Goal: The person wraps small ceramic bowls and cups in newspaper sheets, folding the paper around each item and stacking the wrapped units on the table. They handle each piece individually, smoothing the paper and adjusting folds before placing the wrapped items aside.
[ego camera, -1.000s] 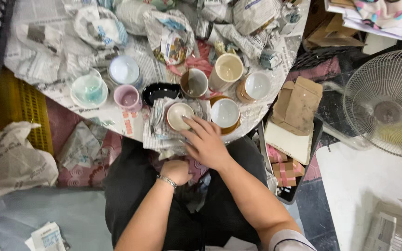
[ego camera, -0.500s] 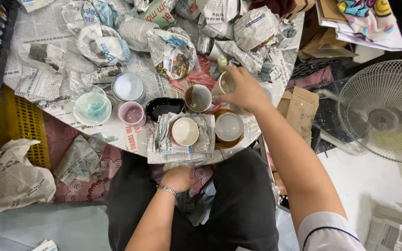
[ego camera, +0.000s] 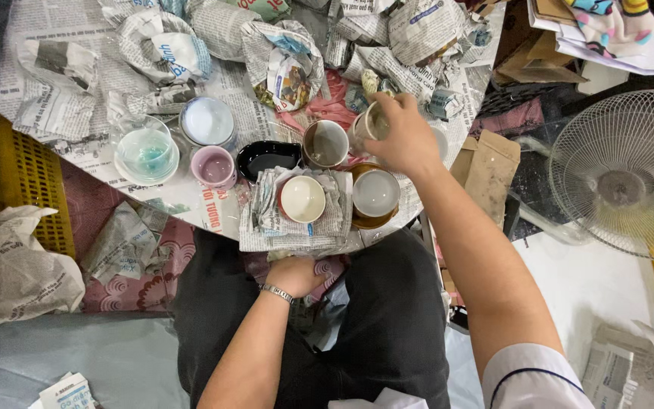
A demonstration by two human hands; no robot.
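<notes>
My right hand [ego camera: 403, 140] reaches over the round table and grips a pale cup [ego camera: 366, 125], tilted, beside a brown cup [ego camera: 325, 144]. My left hand [ego camera: 297, 274], with a wristwatch, holds the near edge of a folded newspaper sheet [ego camera: 266, 220] at the table's front edge. A small cream cup with a red rim [ego camera: 302, 199] rests on that sheet. A white-lined cup on a brown saucer [ego camera: 375, 195] stands just right of it, under my right wrist.
A black dish [ego camera: 266, 157], pink cup [ego camera: 214, 167], white bowl [ego camera: 207, 121] and pale green bowl [ego camera: 145, 155] line the newspaper-covered table [ego camera: 77, 45]. Wrapped bundles [ego camera: 285, 57] crowd the far side. A fan [ego camera: 626, 178] stands at right, a yellow crate [ego camera: 28, 174] at left.
My right hand left the cream cup on the newspaper sheet, reached to the far right and took hold of the pale cup. My left hand stayed at the sheet's near edge.
</notes>
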